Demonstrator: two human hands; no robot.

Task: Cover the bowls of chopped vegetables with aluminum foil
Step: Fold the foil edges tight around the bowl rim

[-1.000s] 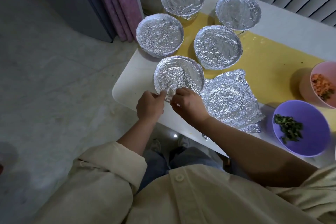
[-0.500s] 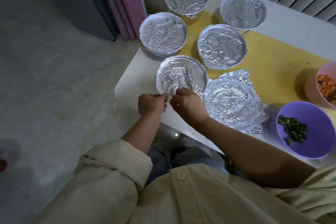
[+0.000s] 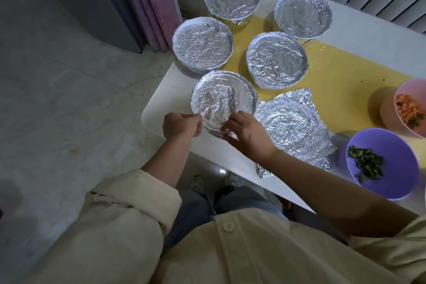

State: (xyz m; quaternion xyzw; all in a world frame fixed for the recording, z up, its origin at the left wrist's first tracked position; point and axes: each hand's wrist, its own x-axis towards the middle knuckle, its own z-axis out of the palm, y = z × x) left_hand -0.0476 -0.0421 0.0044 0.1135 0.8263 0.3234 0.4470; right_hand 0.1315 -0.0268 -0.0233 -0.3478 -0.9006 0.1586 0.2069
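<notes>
Both hands (image 3: pixel 214 128) pinch foil (image 3: pixel 222 101) near edge.

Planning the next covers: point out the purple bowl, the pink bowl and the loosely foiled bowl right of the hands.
purple bowl (image 3: pixel 400 154): head view, bare inner wall.
pink bowl (image 3: pixel 415 88): head view, bare inner wall.
loosely foiled bowl (image 3: pixel 290 123): head view, middle of its foil.

Foil-covered bowls (image 3: pixel 276 60) crowd table's (image 3: pixel 359 30) left; far-right bare.
</notes>
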